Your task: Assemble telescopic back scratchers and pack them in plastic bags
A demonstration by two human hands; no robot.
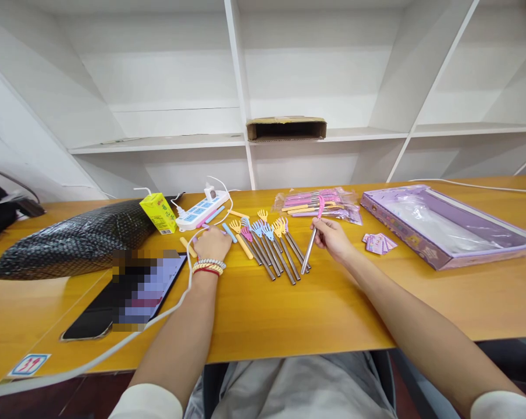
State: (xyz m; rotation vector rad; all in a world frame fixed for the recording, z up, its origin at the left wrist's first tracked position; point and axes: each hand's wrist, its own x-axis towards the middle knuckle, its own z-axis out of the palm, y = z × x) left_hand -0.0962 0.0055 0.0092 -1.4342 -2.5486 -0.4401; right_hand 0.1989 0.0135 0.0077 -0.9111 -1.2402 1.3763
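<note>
My right hand [330,237] is closed around a back scratcher [309,251] with a metal rod and a pink claw head, tilted with its lower end by the tabletop. Left of it, several metal back scratchers [263,247] with yellow, blue and pink claw heads lie fanned out on the table. My left hand [211,244] is down among loose coloured handle tubes, palm side downward; its fingers are mostly hidden, so I cannot tell if it holds one. A yellow handle tube [244,247] and a blue handle tube [229,233] lie just right of it.
A white power strip [204,209] with a cable, a yellow drink carton [158,213], a black bubble-wrapped parcel [80,238] and a phone [101,308] are on the left. Bagged back scratchers [319,205], small cards [380,243] and a purple box [446,256] are on the right.
</note>
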